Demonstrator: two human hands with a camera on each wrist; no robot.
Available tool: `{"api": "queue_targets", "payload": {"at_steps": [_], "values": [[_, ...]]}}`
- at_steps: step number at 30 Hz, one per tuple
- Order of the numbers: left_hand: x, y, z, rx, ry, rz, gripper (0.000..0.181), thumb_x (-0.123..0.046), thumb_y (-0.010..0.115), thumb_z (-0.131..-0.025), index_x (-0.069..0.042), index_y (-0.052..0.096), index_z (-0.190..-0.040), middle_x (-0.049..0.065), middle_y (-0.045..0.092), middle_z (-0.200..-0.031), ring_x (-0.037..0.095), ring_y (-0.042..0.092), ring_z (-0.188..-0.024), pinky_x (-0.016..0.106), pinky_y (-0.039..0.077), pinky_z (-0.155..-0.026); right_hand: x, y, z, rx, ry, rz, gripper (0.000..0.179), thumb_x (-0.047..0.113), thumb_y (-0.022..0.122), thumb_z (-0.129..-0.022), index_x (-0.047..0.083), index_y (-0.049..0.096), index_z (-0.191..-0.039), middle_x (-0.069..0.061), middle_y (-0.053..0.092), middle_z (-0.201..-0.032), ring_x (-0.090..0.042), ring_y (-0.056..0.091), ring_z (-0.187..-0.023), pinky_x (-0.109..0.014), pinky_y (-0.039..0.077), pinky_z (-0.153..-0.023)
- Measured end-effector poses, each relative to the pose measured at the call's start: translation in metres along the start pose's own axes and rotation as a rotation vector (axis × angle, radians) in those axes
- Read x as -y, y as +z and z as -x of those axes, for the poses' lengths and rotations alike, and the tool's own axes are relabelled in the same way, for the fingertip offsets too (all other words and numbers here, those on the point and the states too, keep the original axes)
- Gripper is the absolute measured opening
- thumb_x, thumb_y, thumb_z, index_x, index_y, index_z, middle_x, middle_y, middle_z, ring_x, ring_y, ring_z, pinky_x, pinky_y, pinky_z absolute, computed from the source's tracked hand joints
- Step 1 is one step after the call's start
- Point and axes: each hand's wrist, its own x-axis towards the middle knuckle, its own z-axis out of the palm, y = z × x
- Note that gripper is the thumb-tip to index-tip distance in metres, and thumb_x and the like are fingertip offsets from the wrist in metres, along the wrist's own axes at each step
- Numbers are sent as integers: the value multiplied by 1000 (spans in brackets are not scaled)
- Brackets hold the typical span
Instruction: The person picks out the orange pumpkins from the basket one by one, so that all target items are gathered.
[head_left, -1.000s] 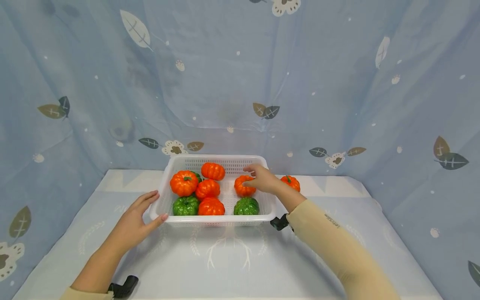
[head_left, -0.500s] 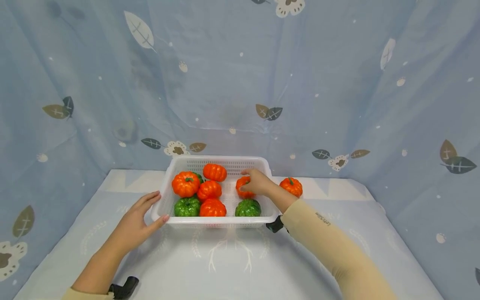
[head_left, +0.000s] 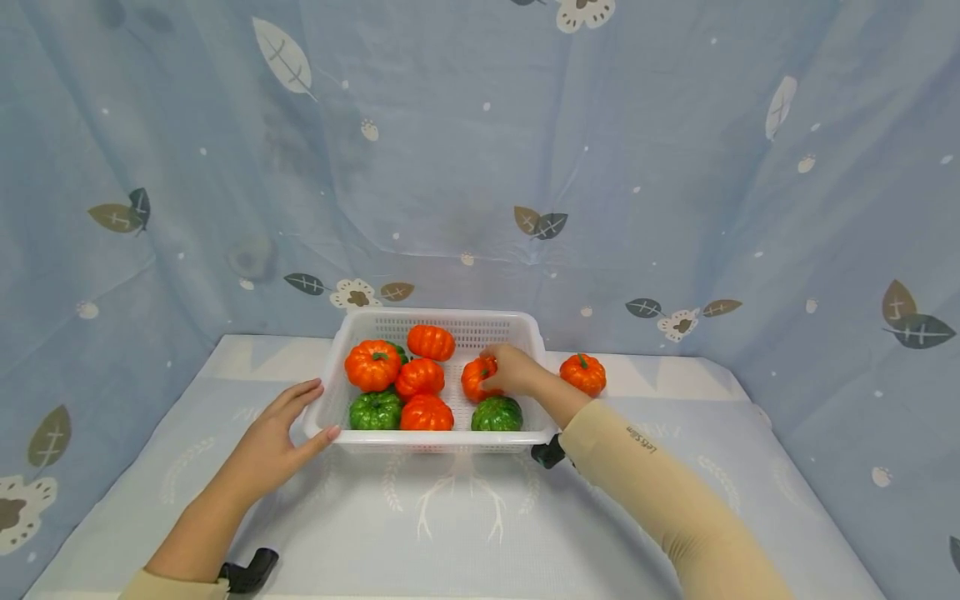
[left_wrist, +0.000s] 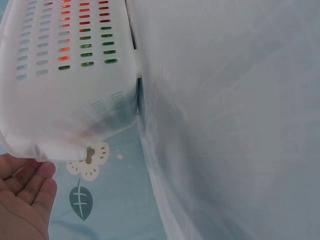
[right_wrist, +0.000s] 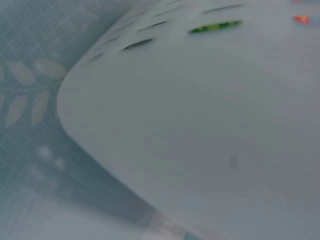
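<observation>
In the head view a white perforated basket (head_left: 450,437) holds several small orange and green pumpkins. My right hand (head_left: 513,371) reaches over its right side and grips an orange pumpkin (head_left: 474,381), covering its right part. Just in front of that one sits a green pumpkin (head_left: 497,414). My left hand (head_left: 273,446) rests at the basket's left front corner, thumb and fingers spread. The left wrist view has the left hand (left_wrist: 22,195) by the basket's rim. Only the basket's outer wall (right_wrist: 175,125) fills the right wrist view; the right hand is hidden there.
Another orange pumpkin (head_left: 582,375) stands on the table (head_left: 360,542), to the right of the basket behind my right forearm. A patterned blue curtain (head_left: 450,167) encloses the table at the back and sides.
My right hand has lowered onto the orange pumpkin and closed around it. That pumpkin has shifted slightly left and turned. The left hand stays at the basket corner.
</observation>
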Motion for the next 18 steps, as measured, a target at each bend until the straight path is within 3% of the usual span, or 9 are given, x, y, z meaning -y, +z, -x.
{"api": "queue_targets", "payload": {"at_steps": [11, 18], "values": [[-2, -1, 0, 9, -5, -1, 81, -49, 70, -91, 4, 45, -147, 18, 38, -155, 47, 40, -136, 69, 36, -103, 0, 10, 1, -40, 19, 2, 66, 13, 84, -82, 2, 55, -140, -17, 54, -140, -31, 53, -123, -46, 41, -111], [-3, -1, 0, 9, -1, -2, 81, -49, 70, -91, 5, 45, -147, 18, 38, -154, 47, 40, -135, 69, 36, -103, 1, 12, 2, -35, 42, -12, 68, 17, 83, -83, 3, 53, -141, -14, 58, -136, -29, 56, -118, -44, 42, -110]]}}
